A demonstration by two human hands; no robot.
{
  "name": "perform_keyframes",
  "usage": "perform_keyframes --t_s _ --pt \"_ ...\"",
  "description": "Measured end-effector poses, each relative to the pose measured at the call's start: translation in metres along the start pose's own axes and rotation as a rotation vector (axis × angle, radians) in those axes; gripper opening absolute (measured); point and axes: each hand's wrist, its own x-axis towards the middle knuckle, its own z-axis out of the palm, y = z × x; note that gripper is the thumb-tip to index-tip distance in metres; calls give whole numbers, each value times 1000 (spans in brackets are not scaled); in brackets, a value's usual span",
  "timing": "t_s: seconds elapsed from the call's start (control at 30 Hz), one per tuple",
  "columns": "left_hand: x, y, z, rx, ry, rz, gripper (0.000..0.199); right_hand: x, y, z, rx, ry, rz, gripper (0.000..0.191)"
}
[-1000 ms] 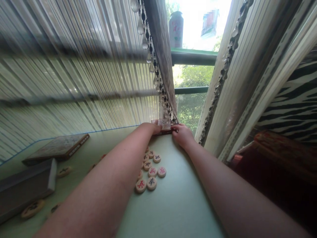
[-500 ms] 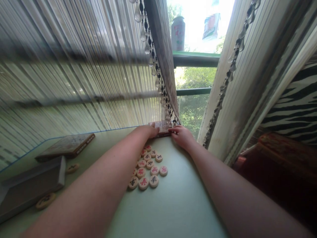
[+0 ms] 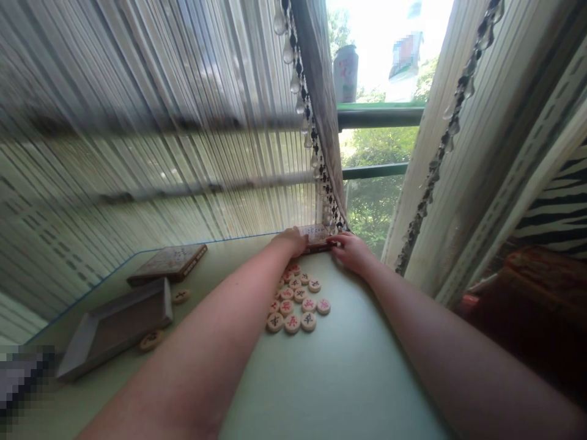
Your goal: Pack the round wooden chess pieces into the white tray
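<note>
Both my arms reach across a pale green table point(image 3: 330, 379) to its far edge by the window. My left hand point(image 3: 293, 240) and my right hand point(image 3: 352, 252) each grip one end of a small flat patterned box point(image 3: 317, 235) lying there. Just in front of the hands lies a cluster of several round wooden chess pieces point(image 3: 297, 300) with red and black characters, partly hidden by my left forearm.
A grey open box tray point(image 3: 117, 324) and a flat patterned lid or board point(image 3: 169, 263) lie at the left, with loose pieces point(image 3: 151, 340) beside them. Striped curtains with bead trim point(image 3: 316, 159) hang behind. A can point(image 3: 345, 73) stands on the window rail.
The view has shifted so everything sits further right and the left boxes show more. Both hands stay on the small box at the table's far edge.
</note>
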Motion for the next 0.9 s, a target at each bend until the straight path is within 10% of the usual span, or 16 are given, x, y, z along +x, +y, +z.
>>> perform_keyframes --t_s 0.43,0.67,0.9 --pt "-141 -47 -47 -34 255 -27 42 -19 -13 -12 -133 -123 106 31" --pt "-215 -121 -43 -3 409 -60 35 -70 -85 -15 -241 -221 187 67" --pt "-253 -151 -4 -50 476 -5 33 -136 -169 9 -321 -330 260 83"
